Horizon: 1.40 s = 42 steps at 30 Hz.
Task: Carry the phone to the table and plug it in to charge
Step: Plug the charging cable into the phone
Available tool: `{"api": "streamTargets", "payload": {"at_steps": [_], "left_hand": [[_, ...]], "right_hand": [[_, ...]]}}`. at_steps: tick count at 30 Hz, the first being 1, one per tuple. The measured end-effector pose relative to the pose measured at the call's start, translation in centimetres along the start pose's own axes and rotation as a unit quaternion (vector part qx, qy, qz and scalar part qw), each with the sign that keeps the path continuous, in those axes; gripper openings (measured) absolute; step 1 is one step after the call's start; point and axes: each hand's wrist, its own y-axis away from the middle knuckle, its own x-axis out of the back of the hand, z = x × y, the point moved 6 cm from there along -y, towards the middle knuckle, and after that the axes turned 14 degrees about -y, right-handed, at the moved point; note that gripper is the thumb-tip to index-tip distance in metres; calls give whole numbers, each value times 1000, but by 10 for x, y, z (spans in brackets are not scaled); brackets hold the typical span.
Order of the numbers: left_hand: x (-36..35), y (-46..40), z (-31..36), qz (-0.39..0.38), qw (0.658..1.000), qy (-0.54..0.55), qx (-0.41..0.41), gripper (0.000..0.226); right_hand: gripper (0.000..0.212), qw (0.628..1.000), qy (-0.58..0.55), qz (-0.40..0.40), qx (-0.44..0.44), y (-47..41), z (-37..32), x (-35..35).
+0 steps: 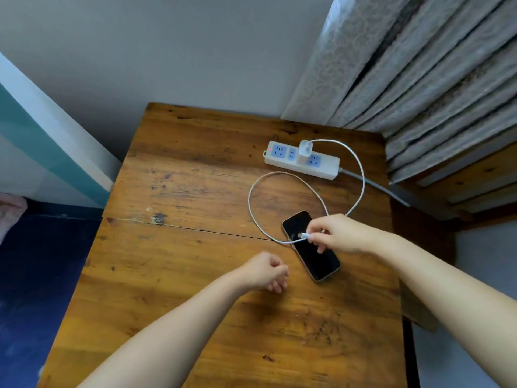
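Note:
A phone with a dark screen lies face up on the wooden table, right of centre. My right hand hovers over its far end and pinches the plug end of a white charging cable. The cable loops across the table back to a white charger plugged into a white power strip. The cable's connector points left above the screen, apart from the phone's port. My left hand rests loosely curled on the table just left of the phone, holding nothing.
The power strip's grey cord runs off the table's right edge. A grey curtain hangs at the back right over a wooden ledge. A wall stands behind the table, and dark blue fabric lies to the left.

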Motion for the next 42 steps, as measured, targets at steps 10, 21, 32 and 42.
{"api": "streamTargets", "payload": {"at_steps": [10, 21, 32, 42], "left_hand": [[-33, -33, 11, 164, 934, 297, 108, 47], [17, -25, -14, 161, 909, 375, 88, 28], [150, 54, -62, 352, 748, 562, -30, 23], [179, 114, -66, 583, 783, 212, 47, 11]], "right_hand": [[16, 988, -34, 128, -76, 3, 53, -10], [24, 983, -159, 88, -6, -6, 8, -18], [32, 966, -239, -67, 75, -22, -109, -77], [25, 976, -211, 8, 53, -26, -119, -88]]}}
